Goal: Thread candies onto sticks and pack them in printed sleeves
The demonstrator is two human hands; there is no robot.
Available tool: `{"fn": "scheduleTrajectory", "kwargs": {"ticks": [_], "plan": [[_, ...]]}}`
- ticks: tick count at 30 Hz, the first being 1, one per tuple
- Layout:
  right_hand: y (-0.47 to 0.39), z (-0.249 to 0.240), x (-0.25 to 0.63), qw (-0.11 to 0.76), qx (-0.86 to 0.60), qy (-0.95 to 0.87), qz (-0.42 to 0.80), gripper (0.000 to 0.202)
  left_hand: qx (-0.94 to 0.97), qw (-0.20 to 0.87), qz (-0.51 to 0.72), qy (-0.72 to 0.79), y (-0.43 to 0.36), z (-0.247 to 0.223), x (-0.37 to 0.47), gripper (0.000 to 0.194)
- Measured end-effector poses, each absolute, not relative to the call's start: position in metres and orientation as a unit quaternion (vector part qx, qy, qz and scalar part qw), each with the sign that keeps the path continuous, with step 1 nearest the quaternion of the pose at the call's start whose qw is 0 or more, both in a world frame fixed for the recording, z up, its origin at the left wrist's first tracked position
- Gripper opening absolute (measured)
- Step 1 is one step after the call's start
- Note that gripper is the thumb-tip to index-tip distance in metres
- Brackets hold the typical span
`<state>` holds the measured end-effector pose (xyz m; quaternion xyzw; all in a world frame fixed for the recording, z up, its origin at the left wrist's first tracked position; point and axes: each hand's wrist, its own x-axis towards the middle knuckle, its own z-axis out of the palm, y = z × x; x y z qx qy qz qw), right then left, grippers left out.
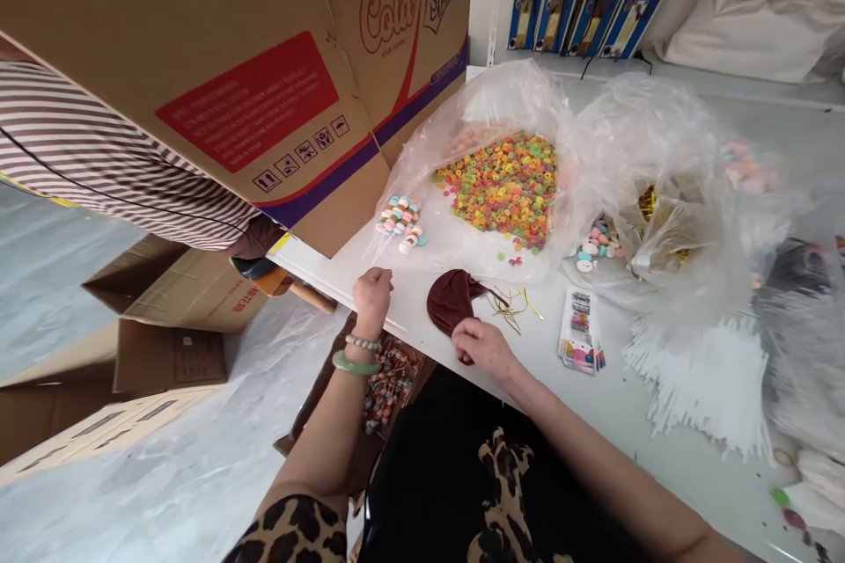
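Observation:
My left hand [373, 297], with a green bangle and a beaded bracelet on its wrist, is closed in a pinch over the table's front edge. What it holds, if anything, is too small to make out. My right hand [485, 345] is also closed, its fingers pressed together at the near edge of a dark brown cloth piece [449, 299]. Whether it grips something is hidden. Thin gold twist ties [508, 315] lie beside the cloth. Beyond my left hand is a small clear bag of pastel candy-like pieces [400, 220].
An open plastic bag of colourful ring-shaped pieces [508, 185] lies behind. Printed cards [581, 330] and white strips [706, 383] lie on the right. A large cardboard box [264, 44] stands at left, a person's striped sleeve [125, 149] beside it. Below the table edge sits a box of wrapped pieces [389, 387].

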<state>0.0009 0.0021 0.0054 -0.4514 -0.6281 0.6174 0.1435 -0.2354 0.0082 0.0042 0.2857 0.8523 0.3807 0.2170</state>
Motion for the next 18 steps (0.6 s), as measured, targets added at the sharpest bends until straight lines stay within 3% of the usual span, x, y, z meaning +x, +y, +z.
{"fn": "scheduleTrajectory", "kwargs": {"ticks": [3,6,10,15,18], "plan": [[0.027,0.001,-0.019,0.25,-0.446,-0.57,0.644,0.021,0.185,0.343,0.572,0.722,-0.017,-0.005,-0.189,0.015],[0.041,0.0,-0.039,0.301,-0.443,-0.565,0.628,0.02,0.143,0.412,0.632,0.641,-0.035,-0.017,-0.13,0.022],[0.04,0.002,-0.041,0.337,-0.443,-0.512,0.654,0.018,0.16,0.438,0.623,0.628,-0.04,-0.03,-0.086,0.03],[0.036,0.01,-0.014,0.351,-0.416,-0.562,0.623,0.02,0.278,0.585,0.455,0.611,-0.03,-0.008,-0.116,0.033],[0.034,0.013,0.001,0.331,-0.404,-0.587,0.618,0.02,0.27,0.522,0.523,0.618,-0.021,0.02,-0.148,0.032]]}}
